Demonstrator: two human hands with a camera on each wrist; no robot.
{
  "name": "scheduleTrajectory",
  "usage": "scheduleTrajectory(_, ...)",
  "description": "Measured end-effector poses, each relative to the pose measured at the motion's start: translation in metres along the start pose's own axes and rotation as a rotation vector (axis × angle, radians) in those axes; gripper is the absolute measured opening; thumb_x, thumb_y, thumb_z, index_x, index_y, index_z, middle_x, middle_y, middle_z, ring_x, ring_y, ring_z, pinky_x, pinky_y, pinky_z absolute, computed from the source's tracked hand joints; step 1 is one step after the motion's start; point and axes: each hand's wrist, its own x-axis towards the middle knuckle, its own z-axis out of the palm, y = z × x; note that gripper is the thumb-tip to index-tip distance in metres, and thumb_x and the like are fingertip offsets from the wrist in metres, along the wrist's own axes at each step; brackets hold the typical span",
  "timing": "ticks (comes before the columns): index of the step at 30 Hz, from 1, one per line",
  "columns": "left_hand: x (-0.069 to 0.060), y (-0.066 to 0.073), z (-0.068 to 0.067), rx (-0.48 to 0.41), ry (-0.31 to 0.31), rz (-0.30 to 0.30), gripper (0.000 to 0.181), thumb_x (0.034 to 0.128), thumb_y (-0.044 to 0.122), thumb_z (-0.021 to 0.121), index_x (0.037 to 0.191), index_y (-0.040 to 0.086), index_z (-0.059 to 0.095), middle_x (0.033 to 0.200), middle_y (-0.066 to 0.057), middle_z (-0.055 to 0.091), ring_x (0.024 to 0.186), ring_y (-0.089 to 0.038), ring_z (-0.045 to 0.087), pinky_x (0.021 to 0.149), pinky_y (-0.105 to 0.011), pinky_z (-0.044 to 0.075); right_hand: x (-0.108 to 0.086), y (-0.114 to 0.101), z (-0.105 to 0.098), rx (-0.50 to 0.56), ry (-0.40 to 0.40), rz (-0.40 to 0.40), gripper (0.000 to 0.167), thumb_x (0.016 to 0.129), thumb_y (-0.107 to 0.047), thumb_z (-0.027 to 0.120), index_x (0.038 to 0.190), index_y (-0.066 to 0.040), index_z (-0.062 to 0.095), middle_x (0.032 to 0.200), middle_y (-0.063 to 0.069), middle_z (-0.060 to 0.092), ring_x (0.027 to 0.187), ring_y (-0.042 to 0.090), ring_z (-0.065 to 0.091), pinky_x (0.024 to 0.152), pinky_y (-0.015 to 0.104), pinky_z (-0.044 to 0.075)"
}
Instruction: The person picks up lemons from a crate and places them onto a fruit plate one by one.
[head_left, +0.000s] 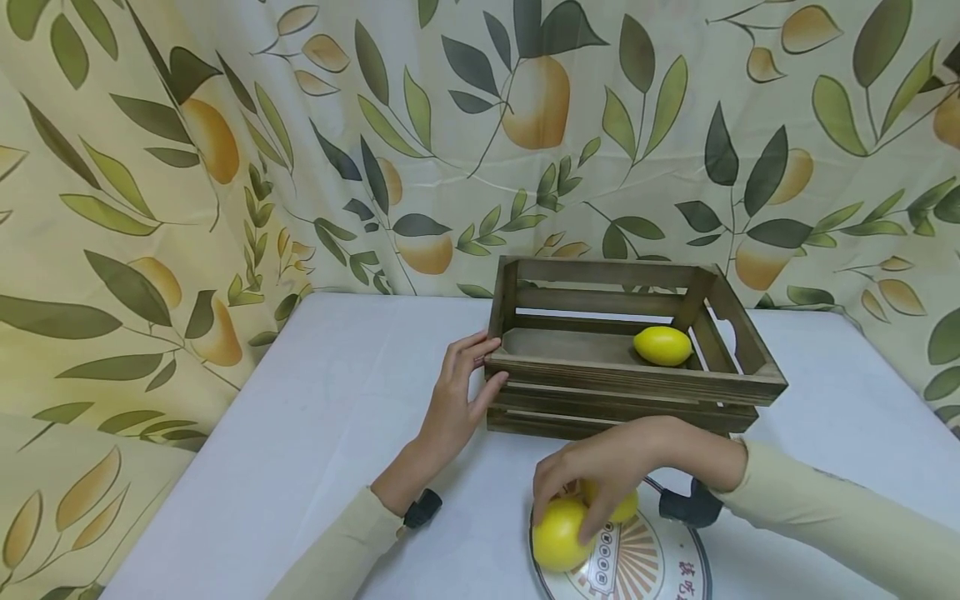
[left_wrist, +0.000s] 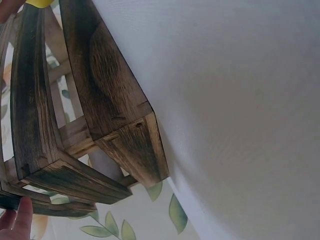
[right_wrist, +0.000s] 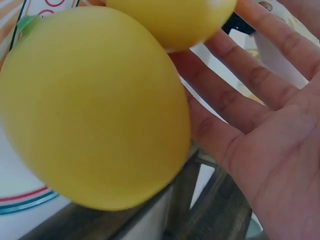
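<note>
A brown slatted wooden crate stands on the table with one yellow lemon inside at its right end. My left hand holds the crate's left end, fingers at the top edge and thumb at the front corner. In front of the crate, my right hand reaches down over a round printed plate. Its fingers and thumb grip a lemon near the plate's left rim. Another lemon lies beside it, partly under the hand; it looms large in the right wrist view, a green tip showing.
A white cloth covers the table, and it stretches left of the crate. Behind stands a curtain printed with leaves and fruit. Dark wrist devices sit at both sleeves.
</note>
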Motion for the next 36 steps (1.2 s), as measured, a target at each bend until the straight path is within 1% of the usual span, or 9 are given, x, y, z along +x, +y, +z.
scheduleTrajectory(6,0.001,0.001,0.001,0.011,0.007,0.013,0.042,0.0931,0.007,0.066,0.132,0.003,0.05,0.138,-0.016,0.042,0.126,-0.027,0.05,0.102,-0.03,0.05,-0.012,-0.007,-0.005,0.003,0.038,0.021,0.035,0.094,-0.028,0.068,0.126,-0.016,0.064,0.123,-0.005,0.061,0.104,0.006,0.054,0.092,0.023,0.051)
scheduleTrajectory(9,0.001,0.001,0.001,0.016,0.013,0.02,0.043,0.0926,0.006,0.066,0.132,0.003,0.05,0.138,-0.016,0.042,0.125,-0.028,0.05,0.101,-0.031,0.05,-0.02,-0.012,-0.009,0.0,0.067,0.024,0.035,0.094,-0.028,0.067,0.126,-0.017,0.064,0.125,-0.007,0.061,0.109,0.009,0.055,0.096,0.026,0.05)
scheduleTrajectory(13,0.001,0.001,0.002,0.019,0.019,0.023,0.044,0.0924,0.005,0.066,0.133,0.004,0.05,0.138,-0.016,0.042,0.125,-0.029,0.05,0.101,-0.032,0.051,-0.032,-0.021,-0.014,-0.001,0.095,0.042,0.034,0.094,-0.027,0.067,0.126,-0.018,0.064,0.127,-0.009,0.059,0.116,0.008,0.053,0.102,0.03,0.048)
scheduleTrajectory(16,0.001,0.001,0.002,0.017,0.015,0.021,0.044,0.0926,0.006,0.066,0.133,0.004,0.049,0.138,-0.016,0.042,0.125,-0.028,0.05,0.101,-0.032,0.05,-0.042,-0.028,-0.018,-0.008,0.122,0.064,0.031,0.095,-0.029,0.066,0.125,-0.02,0.065,0.127,-0.01,0.059,0.116,0.007,0.053,0.101,0.031,0.05)
scheduleTrajectory(20,0.001,0.001,0.002,0.015,0.01,0.018,0.043,0.0929,0.007,0.066,0.133,0.003,0.049,0.138,-0.016,0.042,0.125,-0.028,0.05,0.102,-0.032,0.05,-0.056,-0.037,-0.024,-0.04,0.167,0.068,0.03,0.096,-0.032,0.064,0.124,-0.025,0.064,0.127,-0.009,0.06,0.117,0.009,0.054,0.099,0.032,0.052)
scheduleTrajectory(22,0.001,0.001,0.002,0.015,0.008,0.016,0.043,0.093,0.007,0.066,0.133,0.003,0.049,0.138,-0.016,0.042,0.125,-0.028,0.05,0.102,-0.032,0.05,-0.063,-0.041,-0.027,-0.074,0.189,0.051,0.03,0.096,-0.031,0.064,0.125,-0.026,0.063,0.127,-0.008,0.06,0.117,0.01,0.055,0.098,0.031,0.052)
scheduleTrajectory(28,0.0,0.0,0.002,0.019,0.012,0.016,0.043,0.093,0.007,0.066,0.133,0.003,0.05,0.138,-0.017,0.042,0.125,-0.029,0.05,0.101,-0.032,0.05,-0.083,-0.045,-0.036,-0.177,0.266,-0.036,0.033,0.096,-0.025,0.065,0.128,-0.023,0.059,0.128,-0.006,0.06,0.117,0.012,0.055,0.095,0.03,0.054)
scheduleTrajectory(32,0.0,0.001,0.002,0.021,0.019,0.019,0.043,0.0928,0.006,0.066,0.133,0.003,0.05,0.138,-0.017,0.042,0.125,-0.029,0.05,0.101,-0.033,0.051,-0.093,-0.042,-0.041,-0.188,0.312,-0.081,0.034,0.095,-0.019,0.065,0.129,-0.022,0.059,0.127,-0.004,0.06,0.117,0.012,0.054,0.093,0.03,0.055)
scheduleTrajectory(36,0.0,0.0,0.002,0.018,0.012,0.015,0.043,0.0931,0.006,0.066,0.133,0.003,0.049,0.138,-0.017,0.042,0.126,-0.029,0.05,0.102,-0.033,0.05,-0.104,-0.037,-0.047,-0.201,0.369,-0.112,0.037,0.093,-0.011,0.067,0.129,-0.019,0.059,0.126,-0.002,0.061,0.116,0.011,0.055,0.091,0.031,0.056)
